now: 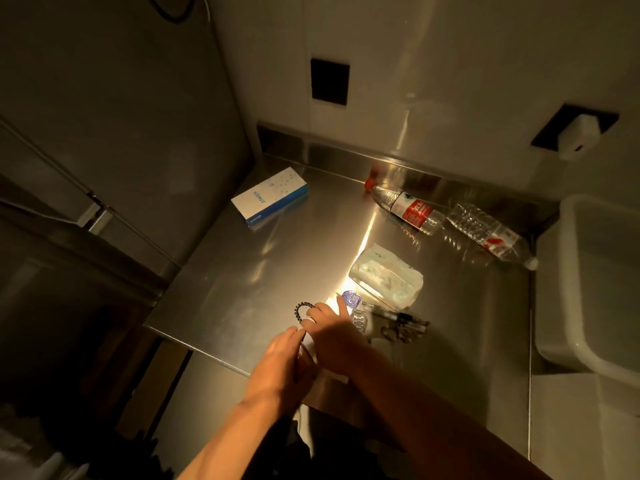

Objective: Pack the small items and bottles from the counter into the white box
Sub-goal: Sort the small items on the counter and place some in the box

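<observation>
My right hand [332,336] lies fingers apart near the steel counter's [249,278] front edge, over a flat white item [309,344] that is mostly hidden. Its index finger points at a small blue packet [351,299]. My left hand [280,362] touches the white item's left edge; its grip is unclear. A black bead bracelet [300,309] sits just beyond the fingers. A clear small piece [360,320], a pen [401,315] and a dark beaded chain [398,332] lie to the right. The white box [568,296] stands at the far right.
Two plastic water bottles, one red-capped [405,206] and one [488,233] beside it, lie at the back. A tissue pack [388,278] rests mid-counter. A white and blue carton [270,200] sits back left. Walls with sockets [329,81] close the back.
</observation>
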`<action>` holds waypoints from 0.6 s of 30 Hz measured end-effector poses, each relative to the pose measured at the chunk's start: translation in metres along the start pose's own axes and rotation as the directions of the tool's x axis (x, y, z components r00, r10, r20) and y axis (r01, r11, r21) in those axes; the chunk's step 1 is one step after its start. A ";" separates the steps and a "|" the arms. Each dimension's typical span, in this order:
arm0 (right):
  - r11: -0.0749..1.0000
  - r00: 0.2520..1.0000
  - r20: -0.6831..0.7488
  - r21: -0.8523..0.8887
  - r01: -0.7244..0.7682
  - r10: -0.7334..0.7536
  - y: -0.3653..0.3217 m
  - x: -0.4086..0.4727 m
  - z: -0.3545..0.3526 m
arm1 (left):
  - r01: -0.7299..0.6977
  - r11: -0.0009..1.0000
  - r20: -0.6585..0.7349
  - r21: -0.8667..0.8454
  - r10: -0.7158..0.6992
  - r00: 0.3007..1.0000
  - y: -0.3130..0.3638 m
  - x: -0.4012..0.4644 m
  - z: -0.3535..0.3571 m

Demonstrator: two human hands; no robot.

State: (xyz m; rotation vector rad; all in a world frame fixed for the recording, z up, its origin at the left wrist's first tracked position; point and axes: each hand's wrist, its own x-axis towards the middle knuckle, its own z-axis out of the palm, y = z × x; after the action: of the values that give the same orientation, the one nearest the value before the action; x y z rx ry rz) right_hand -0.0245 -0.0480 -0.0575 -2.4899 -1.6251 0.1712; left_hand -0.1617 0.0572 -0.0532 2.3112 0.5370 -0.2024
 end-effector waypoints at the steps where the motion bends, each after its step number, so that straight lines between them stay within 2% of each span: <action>1: 1.000 1.000 -0.020 -0.020 0.003 -0.004 0.002 -0.002 0.002 | -0.002 1.000 0.006 -0.004 0.002 1.000 0.001 -0.001 0.002; 5: 1.000 1.000 -0.018 -0.015 -0.008 0.007 0.007 -0.002 0.005 | -0.004 0.997 0.015 0.079 0.003 1.000 0.000 0.005 -0.003; 11: 0.989 0.989 0.104 0.089 -0.117 0.107 0.008 0.020 -0.013 | -0.066 0.974 -0.124 0.215 0.095 0.988 -0.008 0.038 -0.048; 14: 0.972 0.975 0.126 0.127 -0.200 0.184 0.009 0.039 -0.022 | -0.035 0.966 -0.153 0.258 0.076 0.985 -0.013 0.066 -0.079; 18: 0.944 0.963 0.077 0.192 -0.268 0.258 0.016 0.068 -0.026 | 0.020 0.949 -0.139 0.315 0.026 0.990 -0.024 0.115 -0.122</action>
State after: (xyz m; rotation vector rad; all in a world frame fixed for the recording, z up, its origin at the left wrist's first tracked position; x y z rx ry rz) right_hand 0.0216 0.0062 -0.0359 -2.5497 -1.2143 0.4139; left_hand -0.0708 0.1950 -0.0157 2.6532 0.6084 -0.1304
